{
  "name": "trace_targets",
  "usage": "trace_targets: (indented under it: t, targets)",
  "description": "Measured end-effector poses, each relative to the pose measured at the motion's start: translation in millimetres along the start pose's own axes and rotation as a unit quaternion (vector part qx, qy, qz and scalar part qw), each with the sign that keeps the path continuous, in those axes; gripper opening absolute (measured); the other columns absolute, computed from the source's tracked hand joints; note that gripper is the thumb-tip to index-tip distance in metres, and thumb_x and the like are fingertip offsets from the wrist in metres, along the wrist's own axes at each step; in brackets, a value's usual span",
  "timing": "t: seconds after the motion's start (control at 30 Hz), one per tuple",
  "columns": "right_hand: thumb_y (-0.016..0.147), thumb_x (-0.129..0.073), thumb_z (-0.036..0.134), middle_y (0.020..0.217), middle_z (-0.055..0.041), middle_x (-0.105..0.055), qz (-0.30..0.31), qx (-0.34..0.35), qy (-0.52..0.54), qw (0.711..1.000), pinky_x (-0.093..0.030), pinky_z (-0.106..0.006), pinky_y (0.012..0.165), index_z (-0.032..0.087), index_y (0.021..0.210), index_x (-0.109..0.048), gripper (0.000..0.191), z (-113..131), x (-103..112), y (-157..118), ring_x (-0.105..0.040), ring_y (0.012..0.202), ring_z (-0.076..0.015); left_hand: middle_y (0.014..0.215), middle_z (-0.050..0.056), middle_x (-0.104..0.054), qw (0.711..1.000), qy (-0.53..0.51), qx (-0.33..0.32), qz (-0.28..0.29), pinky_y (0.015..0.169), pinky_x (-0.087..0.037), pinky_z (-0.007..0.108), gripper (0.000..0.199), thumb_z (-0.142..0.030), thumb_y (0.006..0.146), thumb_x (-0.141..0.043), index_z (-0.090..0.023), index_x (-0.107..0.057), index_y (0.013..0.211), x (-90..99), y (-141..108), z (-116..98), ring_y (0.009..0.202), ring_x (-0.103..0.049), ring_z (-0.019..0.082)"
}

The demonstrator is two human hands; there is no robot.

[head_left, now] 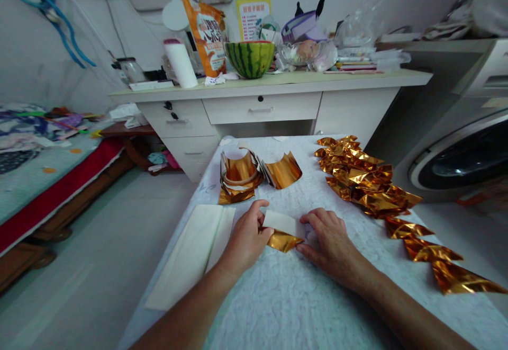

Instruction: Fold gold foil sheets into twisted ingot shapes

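Note:
Between my hands, low over the cloth-covered table, is a partly folded sheet of gold foil paper (284,240) with a white strip (283,223) along its upper side. My left hand (250,236) pinches the sheet's left end between thumb and fingers. At the right end, my right hand (327,241) grips the edge with curved fingers and thumb. Curled gold foil sheets (240,172) lie just beyond my left hand, and a smaller curved stack (283,171) sits beside them. White paper sheets (190,249) lie left of my left forearm.
A long row of folded gold foil pieces (365,180) runs along the table's right side. Behind stands a white desk (262,107) with a cut watermelon (251,59) and an orange pouch (206,37). A washing machine (456,127) is at right, a bed (51,164) at left.

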State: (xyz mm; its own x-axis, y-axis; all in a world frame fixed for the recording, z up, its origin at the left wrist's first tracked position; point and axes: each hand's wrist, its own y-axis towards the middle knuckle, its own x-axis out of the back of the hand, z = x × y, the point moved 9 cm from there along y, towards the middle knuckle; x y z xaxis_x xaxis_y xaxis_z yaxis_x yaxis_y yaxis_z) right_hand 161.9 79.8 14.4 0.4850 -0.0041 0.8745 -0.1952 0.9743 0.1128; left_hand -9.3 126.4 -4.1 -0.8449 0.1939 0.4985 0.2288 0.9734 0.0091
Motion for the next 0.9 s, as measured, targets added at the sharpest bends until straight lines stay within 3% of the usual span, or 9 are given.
trace_targets:
  t: [0.13,0.23,0.3,0.4,0.5,0.57,0.73,0.8,0.9]
  targets:
    - [0.075,-0.068,0.028,0.113,-0.0098,-0.059,-0.032,-0.036,0.095,0.994,-0.039,-0.047,0.090,0.021,0.125,-0.047,0.054,-12,5,1,-0.051,0.106,-0.0290,0.078,-0.003,-0.057,0.990,-0.141,0.010,0.027,0.067,-0.045,0.026,0.042,-0.011,0.074,-0.058,-0.023,-0.053,0.114,-3.7,0,-3,0.074,-0.058,0.015]
    - [0.078,-0.067,0.034,0.118,-0.0100,-0.059,-0.049,-0.078,0.241,0.966,-0.040,-0.047,0.095,0.022,0.138,-0.031,0.072,-25,4,2,-0.054,0.108,-0.0262,0.091,0.000,-0.063,0.969,-0.243,0.019,0.042,0.076,-0.048,0.029,0.036,-0.016,0.076,-0.062,-0.021,-0.053,0.110,-7.9,-1,-7,0.086,-0.061,0.017]
    - [0.078,-0.067,0.039,0.117,-0.0099,-0.060,-0.026,-0.100,0.361,0.927,-0.045,-0.044,0.089,0.023,0.138,-0.029,0.073,-28,-1,3,-0.058,0.101,-0.0240,0.094,0.001,-0.064,0.955,-0.293,0.021,0.045,0.080,-0.048,0.030,0.033,-0.018,0.076,-0.064,-0.020,-0.053,0.107,-10.4,-2,-11,0.090,-0.062,0.017]
    - [0.075,-0.071,0.042,0.110,-0.0072,-0.064,0.030,-0.127,0.527,0.840,-0.049,-0.037,0.079,0.025,0.132,-0.039,0.067,-22,-8,2,-0.062,0.092,-0.0207,0.092,0.001,-0.064,0.937,-0.346,0.029,0.041,0.080,-0.047,0.029,0.031,-0.022,0.075,-0.067,-0.019,-0.053,0.102,-13.6,-4,-15,0.088,-0.061,0.017]
    - [0.073,-0.076,0.040,0.100,-0.0039,-0.067,0.058,-0.138,0.604,0.783,-0.048,-0.029,0.071,0.025,0.123,-0.052,0.057,-16,-9,1,-0.063,0.084,-0.0172,0.090,0.001,-0.064,0.928,-0.368,0.044,0.033,0.078,-0.047,0.029,0.030,-0.026,0.074,-0.069,-0.019,-0.052,0.097,-16.6,-6,-13,0.085,-0.061,0.017]
    - [0.072,-0.078,0.039,0.094,-0.0029,-0.068,0.056,-0.136,0.618,0.773,-0.045,-0.025,0.063,0.024,0.117,-0.058,0.051,-15,-8,2,-0.061,0.076,-0.0149,0.089,0.001,-0.064,0.928,-0.369,0.044,0.030,0.077,-0.046,0.028,0.029,-0.026,0.074,-0.071,-0.019,-0.052,0.094,-17.6,-6,-13,0.084,-0.060,0.017]
    - [0.074,-0.077,0.040,0.085,-0.0005,-0.066,0.060,-0.127,0.607,0.782,-0.041,-0.022,0.057,0.020,0.100,-0.063,0.035,-14,-12,5,-0.054,0.066,-0.0111,0.083,-0.001,-0.060,0.935,-0.349,0.025,0.051,0.073,-0.046,0.026,0.025,-0.025,0.075,-0.068,-0.019,-0.049,0.090,-23.2,-8,-18,0.080,-0.059,0.015]
    - [0.075,-0.076,0.040,0.080,0.0011,-0.064,0.062,-0.126,0.604,0.784,-0.039,-0.022,0.054,0.020,0.096,-0.062,0.032,-13,-14,6,-0.051,0.062,-0.0100,0.084,-0.001,-0.058,0.942,-0.330,0.014,0.060,0.072,-0.046,0.026,0.028,-0.024,0.077,-0.066,-0.020,-0.048,0.097,-25.1,-11,-22,0.081,-0.059,0.015]
    - [0.077,-0.074,0.039,0.080,0.0012,-0.064,0.059,-0.125,0.605,0.784,-0.040,-0.022,0.054,0.019,0.095,-0.059,0.031,-14,-14,6,-0.054,0.064,-0.0106,0.093,0.000,-0.055,0.957,-0.285,-0.011,0.052,0.071,-0.049,0.027,0.048,-0.018,0.079,-0.060,-0.024,-0.039,0.121,-22.3,-16,-27,0.082,-0.060,0.015]
